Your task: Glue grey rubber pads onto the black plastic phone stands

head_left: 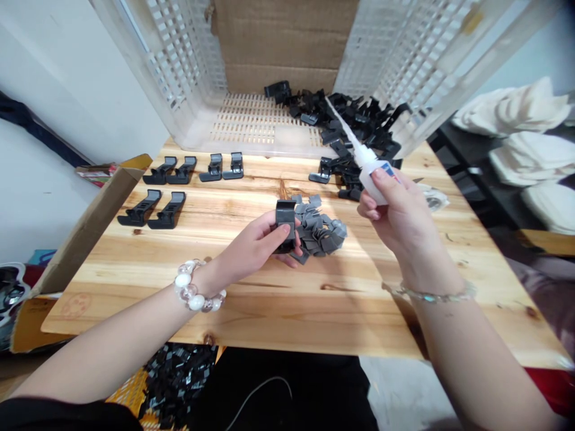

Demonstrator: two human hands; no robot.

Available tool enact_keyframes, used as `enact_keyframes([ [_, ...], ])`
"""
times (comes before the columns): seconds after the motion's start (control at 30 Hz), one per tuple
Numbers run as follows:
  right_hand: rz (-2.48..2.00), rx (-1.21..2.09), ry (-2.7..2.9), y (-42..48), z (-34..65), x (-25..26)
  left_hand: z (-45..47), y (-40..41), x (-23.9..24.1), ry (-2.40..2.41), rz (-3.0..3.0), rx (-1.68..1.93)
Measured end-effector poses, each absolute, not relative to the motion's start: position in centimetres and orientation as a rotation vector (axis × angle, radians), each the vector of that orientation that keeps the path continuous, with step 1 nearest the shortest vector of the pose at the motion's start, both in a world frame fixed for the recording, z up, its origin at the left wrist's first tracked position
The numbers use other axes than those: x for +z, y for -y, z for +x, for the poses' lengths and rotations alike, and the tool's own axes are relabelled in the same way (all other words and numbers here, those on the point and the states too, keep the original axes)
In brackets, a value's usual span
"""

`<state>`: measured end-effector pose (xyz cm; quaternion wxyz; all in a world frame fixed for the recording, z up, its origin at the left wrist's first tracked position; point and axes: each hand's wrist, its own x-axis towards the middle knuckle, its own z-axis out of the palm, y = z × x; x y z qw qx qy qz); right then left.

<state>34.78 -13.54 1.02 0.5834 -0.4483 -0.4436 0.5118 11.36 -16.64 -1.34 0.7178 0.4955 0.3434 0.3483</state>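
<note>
L hand (pixel 254 248) half-hides black clip (pixel 286 214), R hand (pixel 399 212) grips glue btl (pixel 363 157).

The black plastic clip (pixel 286 222) and the white glue bottle (pixel 369 169)
We saw the clip held upright just beside a heap of grey pads (pixel 322 231); the bottle was tilted, its long thin nozzle pointing up and away from us.
</note>
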Motion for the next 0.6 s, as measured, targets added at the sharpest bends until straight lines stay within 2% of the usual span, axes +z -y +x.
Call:
enact_keyframes([
  [0.6,-1.037,1.249,1.039,13.11,35.95,0.95,11.42,16.41,-1.46,-0.823,1.121,0.725],
])
